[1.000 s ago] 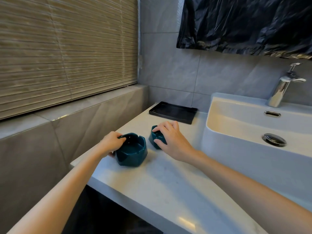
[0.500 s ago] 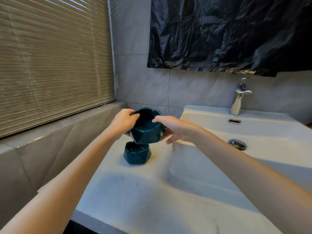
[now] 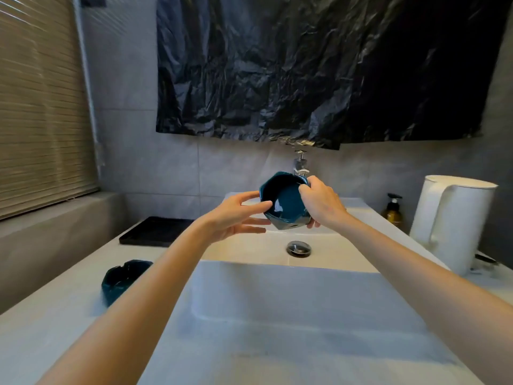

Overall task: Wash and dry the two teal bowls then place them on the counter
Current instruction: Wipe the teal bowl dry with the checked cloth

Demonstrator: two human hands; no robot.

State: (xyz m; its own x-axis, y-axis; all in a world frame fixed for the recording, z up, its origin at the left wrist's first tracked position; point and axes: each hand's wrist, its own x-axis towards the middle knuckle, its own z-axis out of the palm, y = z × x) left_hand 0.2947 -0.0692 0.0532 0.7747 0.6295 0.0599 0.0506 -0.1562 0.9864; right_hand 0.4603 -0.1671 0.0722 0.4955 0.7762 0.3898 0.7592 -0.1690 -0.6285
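One teal bowl [image 3: 283, 207] was gripped by right hand [image 3: 323, 202] above sink [image 3: 277, 287], touched by flat left hand [image 3: 236, 215]; second bowl [image 3: 122, 279] seen on worktop [image 3: 69, 329].

White kettle [image 3: 455, 220] (pump bottle [image 3: 392, 212] beside it), black tray [image 3: 155, 232].

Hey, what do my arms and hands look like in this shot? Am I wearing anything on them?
Both arms are bare as far as the picture shows them. No sleeve appears on the left forearm or the right forearm. The left hand and right hand have no gloves, and no watch, bracelet or ring is visible at the wrists or fingers.
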